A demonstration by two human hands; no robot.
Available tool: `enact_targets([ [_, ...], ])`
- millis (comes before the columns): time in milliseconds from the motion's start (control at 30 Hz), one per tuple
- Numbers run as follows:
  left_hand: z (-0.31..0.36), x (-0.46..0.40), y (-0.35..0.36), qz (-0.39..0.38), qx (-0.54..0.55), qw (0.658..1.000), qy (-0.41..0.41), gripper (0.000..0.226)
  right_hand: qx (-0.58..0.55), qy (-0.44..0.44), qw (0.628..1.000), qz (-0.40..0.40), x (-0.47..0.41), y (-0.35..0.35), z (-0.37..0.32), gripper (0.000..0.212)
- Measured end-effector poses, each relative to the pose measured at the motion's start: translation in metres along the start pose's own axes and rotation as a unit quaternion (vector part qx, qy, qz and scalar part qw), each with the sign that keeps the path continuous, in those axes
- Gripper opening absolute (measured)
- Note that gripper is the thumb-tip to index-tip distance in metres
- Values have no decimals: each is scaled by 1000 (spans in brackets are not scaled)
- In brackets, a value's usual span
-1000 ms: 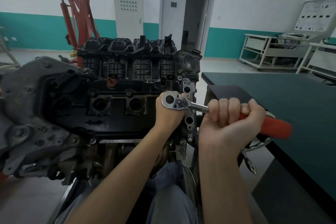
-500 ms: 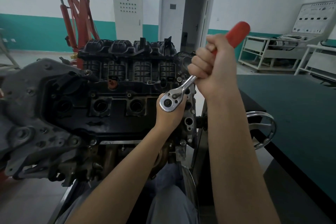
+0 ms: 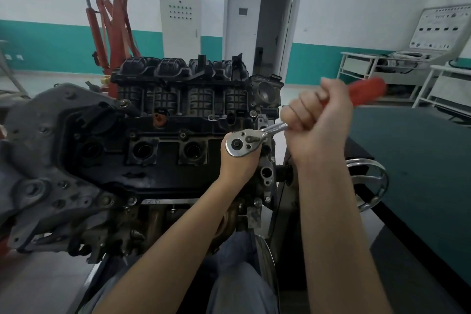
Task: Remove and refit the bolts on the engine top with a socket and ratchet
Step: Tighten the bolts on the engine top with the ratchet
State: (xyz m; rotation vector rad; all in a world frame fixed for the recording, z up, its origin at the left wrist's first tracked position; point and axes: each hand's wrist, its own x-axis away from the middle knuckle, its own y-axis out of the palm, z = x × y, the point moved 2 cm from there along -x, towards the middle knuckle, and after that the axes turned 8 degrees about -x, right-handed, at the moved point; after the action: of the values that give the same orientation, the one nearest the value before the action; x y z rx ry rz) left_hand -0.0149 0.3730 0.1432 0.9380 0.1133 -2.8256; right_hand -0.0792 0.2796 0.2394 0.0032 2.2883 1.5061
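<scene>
Gripping the ratchet's point(image 3: 244, 144) red handle, your right hand point(image 3: 318, 120) sits up-right of its head (socket hidden), which your left hand point(image 3: 238, 163) cups, fingers unseen.

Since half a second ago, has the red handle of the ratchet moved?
Yes. The red handle in the right hand has swung down and to the right, away from the doorway toward the dark table, while the ratchet head stays put.

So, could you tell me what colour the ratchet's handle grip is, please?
Red, seen in the head view.
</scene>
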Motion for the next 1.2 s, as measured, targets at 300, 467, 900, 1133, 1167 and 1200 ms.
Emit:
enact_targets([
  [300, -6, -1, 0, -9, -7, 1000, -20, 60, -3, 0, 1000, 11, -1, 4, 2, 39],
  [467, -11, -1, -1, -1, -39, 999, -36, 56, -144, -136, 976, 91, 47, -34, 12, 46],
  [900, -4, 1, 3, -26, -36, 999, 3, 47, 77, 103, 991, -36, -20, 19, -2, 42],
  [1133, -8, -1, 2, -19, -30, 999, -3, 47, -102, -82, 989, 64, 27, -22, 3, 41],
  [1167, -9, -1, 1, -13, -47, 999, -5, 51, -119, -102, 985, 75, 35, -28, 5, 41],
  [1200, -9, -1, 1, -8, -62, 998, -2, 54, -128, -116, 982, 81, 40, -32, 8, 42],
])
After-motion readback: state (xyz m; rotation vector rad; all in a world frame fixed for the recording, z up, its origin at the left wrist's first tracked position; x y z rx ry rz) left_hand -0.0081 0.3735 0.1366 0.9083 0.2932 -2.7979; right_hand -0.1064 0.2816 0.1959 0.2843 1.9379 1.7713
